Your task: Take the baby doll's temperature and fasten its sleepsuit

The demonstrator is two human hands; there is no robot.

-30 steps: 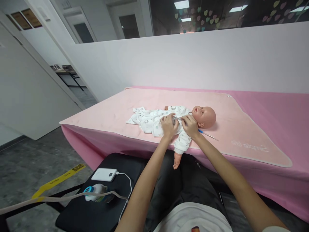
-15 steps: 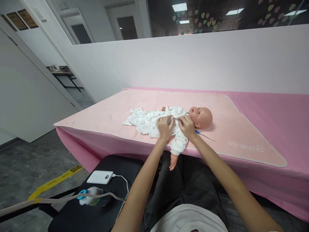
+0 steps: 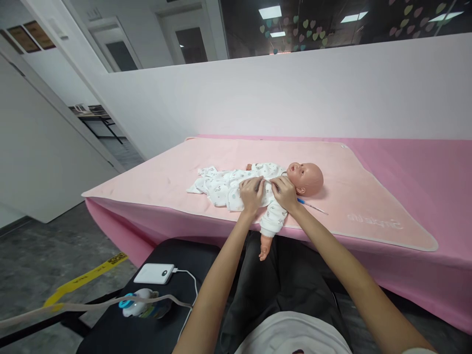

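Observation:
A baby doll (image 3: 307,179) lies on its back with its head to the right, dressed in a white patterned baby outfit (image 3: 223,186). On its chest my left hand (image 3: 252,192) is closed, with the fingertips pinching the front of the outfit. My right hand (image 3: 284,191) is closed too, pinching the fabric near the neck a short way to the right. What exactly lies between the fingertips is too small to make out. One sleeved doll arm (image 3: 272,221) hangs over the table's front edge towards me. The other arm lies on the far side.
Close to the doll's head is a thin stick with a blue end (image 3: 311,205). Under everything spreads a light pink mat (image 3: 354,196) on a pink-covered table (image 3: 435,187). At front left, a black chair (image 3: 110,324) carries a white power bank (image 3: 154,273), its cable and a bottle (image 3: 138,302).
The view has shifted very slightly. Both hands stay at the doll's chest, with only small finger movement; the doll lies as before.

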